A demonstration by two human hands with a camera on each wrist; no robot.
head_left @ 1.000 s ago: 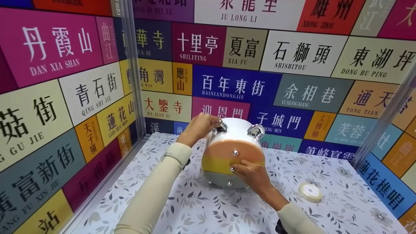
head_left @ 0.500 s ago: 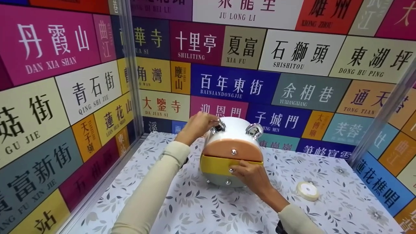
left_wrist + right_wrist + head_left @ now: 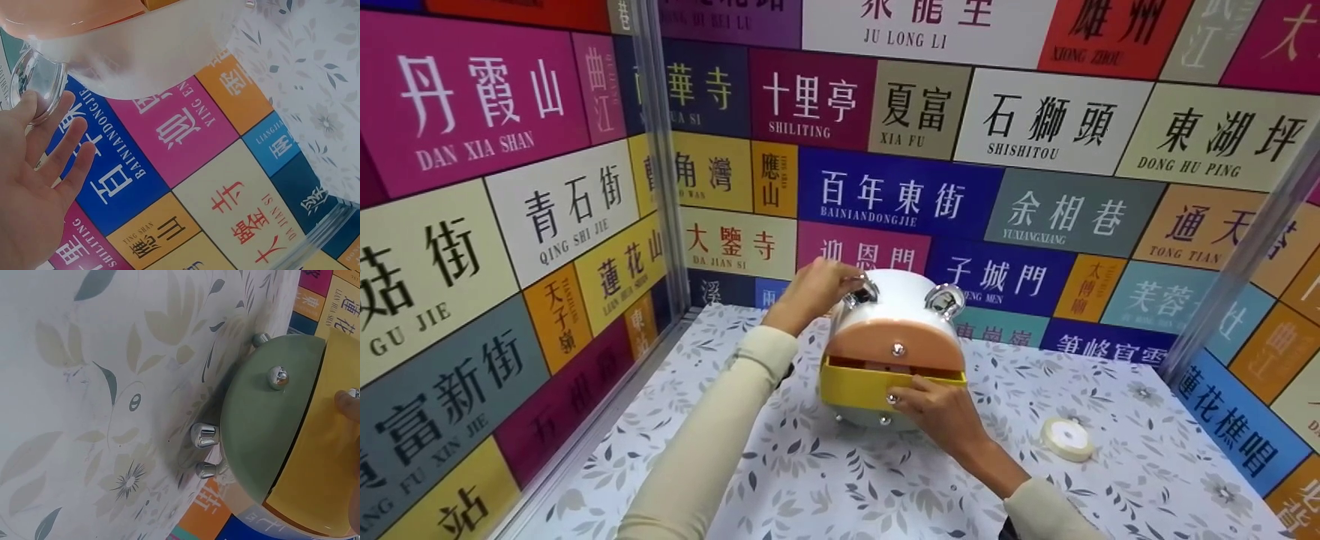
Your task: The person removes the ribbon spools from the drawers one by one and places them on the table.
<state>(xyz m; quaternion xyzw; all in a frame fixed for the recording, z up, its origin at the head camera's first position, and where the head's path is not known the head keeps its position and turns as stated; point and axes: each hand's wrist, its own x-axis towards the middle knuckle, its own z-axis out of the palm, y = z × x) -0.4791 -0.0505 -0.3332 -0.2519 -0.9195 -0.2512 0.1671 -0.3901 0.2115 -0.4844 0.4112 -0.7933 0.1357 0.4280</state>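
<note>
A small rounded white drawer box (image 3: 901, 289) stands on the table, with silver ring-like ears on top and silver ball feet. Its front carries an orange drawer (image 3: 870, 337), a yellow drawer (image 3: 847, 386) and a green drawer (image 3: 256, 410), each with a silver knob. My left hand (image 3: 812, 294) pinches the left ear (image 3: 40, 81) between thumb and index finger, the other fingers spread loosely. With thumb and fingers, my right hand (image 3: 949, 416) grips the yellow drawer's knob (image 3: 892, 399). That drawer sticks out partway, its inside partly showing; the orange and green ones are closed.
A roll of pale ribbon (image 3: 1067, 439) lies on the table to the right of the box. The table's leaf-patterned cover (image 3: 780, 480) runs up to colourful printed wall panels (image 3: 900, 195) behind and to the left.
The yellow drawer has slid out of the box toward me, drawn by my right hand at its knob. My left hand keeps hold of the ear.
</note>
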